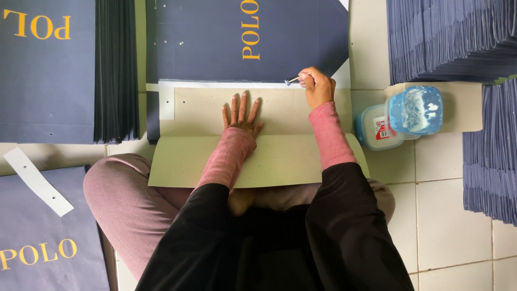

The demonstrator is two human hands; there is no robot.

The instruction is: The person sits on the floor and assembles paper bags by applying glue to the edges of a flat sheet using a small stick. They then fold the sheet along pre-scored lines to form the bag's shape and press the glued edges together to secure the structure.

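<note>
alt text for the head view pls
A seated person's left hand presses flat on a grey card sheet while the right hand holds a small stick at its top edge. Dark blue sheets surround them.

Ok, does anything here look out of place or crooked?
One thing: a loose white paper strip lies slanted on the floor at lower left, half over a navy sheet. The left hand lies flat on the grey card, which sits square; the right hand holds a small brush.
</note>
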